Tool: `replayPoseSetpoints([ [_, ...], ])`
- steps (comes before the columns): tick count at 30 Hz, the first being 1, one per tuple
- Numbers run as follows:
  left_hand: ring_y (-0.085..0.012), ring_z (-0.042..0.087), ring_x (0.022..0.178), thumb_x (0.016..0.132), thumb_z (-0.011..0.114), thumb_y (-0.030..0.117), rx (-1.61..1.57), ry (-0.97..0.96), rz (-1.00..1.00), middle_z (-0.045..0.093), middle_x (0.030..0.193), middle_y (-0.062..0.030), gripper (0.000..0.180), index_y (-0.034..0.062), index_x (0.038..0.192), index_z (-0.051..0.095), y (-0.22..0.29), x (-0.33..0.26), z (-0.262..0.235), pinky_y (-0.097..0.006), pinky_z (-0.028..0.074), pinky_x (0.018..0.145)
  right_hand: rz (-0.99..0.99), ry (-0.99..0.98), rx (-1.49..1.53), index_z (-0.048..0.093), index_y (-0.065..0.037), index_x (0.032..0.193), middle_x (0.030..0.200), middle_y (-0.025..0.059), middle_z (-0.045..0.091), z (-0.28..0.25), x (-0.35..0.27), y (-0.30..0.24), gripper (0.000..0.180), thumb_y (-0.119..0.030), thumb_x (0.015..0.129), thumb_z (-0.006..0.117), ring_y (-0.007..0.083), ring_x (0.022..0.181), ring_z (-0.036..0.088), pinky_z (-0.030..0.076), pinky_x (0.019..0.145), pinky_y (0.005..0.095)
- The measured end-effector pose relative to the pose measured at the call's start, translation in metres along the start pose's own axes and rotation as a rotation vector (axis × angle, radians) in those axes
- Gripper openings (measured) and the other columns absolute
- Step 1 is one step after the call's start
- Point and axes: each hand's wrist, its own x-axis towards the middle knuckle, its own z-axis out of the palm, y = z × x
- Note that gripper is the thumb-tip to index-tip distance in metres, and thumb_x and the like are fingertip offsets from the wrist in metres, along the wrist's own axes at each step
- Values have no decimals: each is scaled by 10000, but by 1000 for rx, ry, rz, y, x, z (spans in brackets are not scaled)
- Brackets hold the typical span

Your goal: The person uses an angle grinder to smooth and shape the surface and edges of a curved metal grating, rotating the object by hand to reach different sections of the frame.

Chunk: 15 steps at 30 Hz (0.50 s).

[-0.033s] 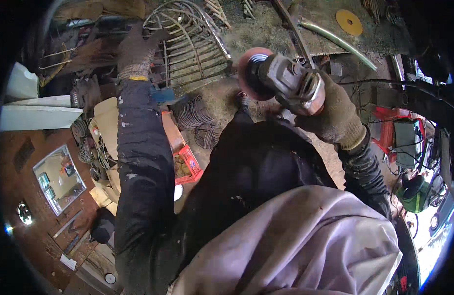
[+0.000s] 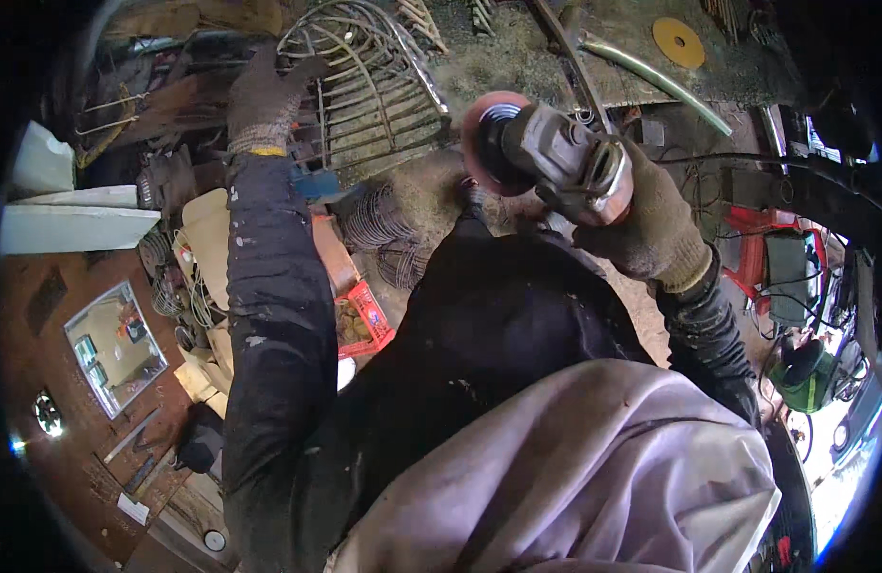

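My right hand, in a brown knitted glove, is closed around the body of an angle grinder. The grinder is raised off the bench, its round reddish-rimmed disc facing left. My left hand, gloved too with a yellow cuff edge, reaches out at the far left. Its thumb is spread from the fingers and lies at the left edge of a rack of curved metal rods. The fingertips are dark and hard to make out. The rack rests on the bench, left of the disc and apart from it.
A yellow disc and a shiny metal tube lie on the far bench. Coiled metal rings and a red crate are below at left. A dark cable runs at right, above a red-framed machine.
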Motion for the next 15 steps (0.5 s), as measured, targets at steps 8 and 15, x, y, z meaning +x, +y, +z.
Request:
replayPoseSetpoints([
  [8,-458,616,1208,785,731,689,39,41,-18,649,1289,-272,859,80,1376,594,5,-2,-2,-530,511,989,-71,-16,5,495,0,1376,1216,197,688,1,6,-17,895,-308,666,946,342,1116,690,544,948,409],
  [15,-451,626,1196,782,741,676,0,62,-2,646,1298,-271,867,40,1356,604,11,-6,-2,-522,516,986,-50,106,124,533,-67,1350,1203,181,673,33,0,-8,787,-257,683,905,380,1086,685,557,910,432],
])
